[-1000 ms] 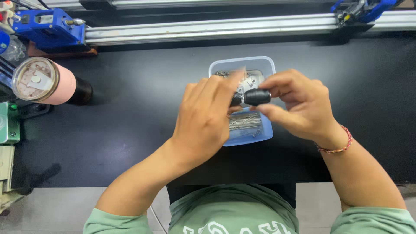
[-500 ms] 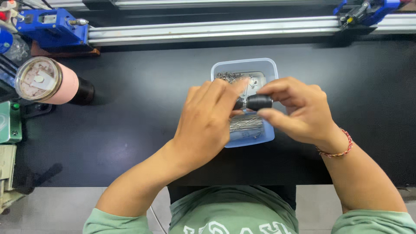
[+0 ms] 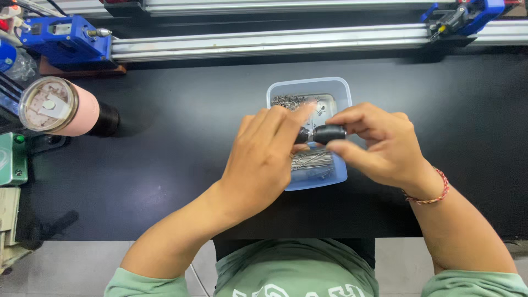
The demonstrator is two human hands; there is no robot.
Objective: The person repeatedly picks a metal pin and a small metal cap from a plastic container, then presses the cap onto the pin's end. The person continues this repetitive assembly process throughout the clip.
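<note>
The step in hand appeared to be a fitting operation: a small black cylindrical part (image 3: 328,133) was held between both hands directly above a clear plastic container (image 3: 336,89) on the black tabletop (image 3: 176,148).

Right hand (image 3: 379,146): fingers curled, thumb and forefinger closed in a pinch on the wider end of the black cylindrical part. A red braided bracelet (image 3: 429,193) sat at the wrist.

Left hand (image 3: 264,159): fingers extended and pressed close together, the fingertips (image 3: 305,110) meeting the narrower end of the same part. The back of the hand covered the contact, so it could not be determined whether the hand gripped the part or held a second, smaller piece against it.

The container stood at mid-tabletop, just beyond the person's chest. It held thin metal pins (image 3: 311,159) lying in a bundle in the near half and a looser cluster of small metal pieces (image 3: 287,100) in the far corner.

Judgement: any further seating or turning of the part would call for a steady right-hand pinch and fine fingertip control from the left hand, kept over the container so that a dropped piece would land inside it.

A pink tumbler (image 3: 58,107) with a clear lid lay on its side at the left of the tabletop, well apart from the hands. An aluminium rail (image 3: 275,41) with blue fixtures (image 3: 66,38) ran along the far edge.
</note>
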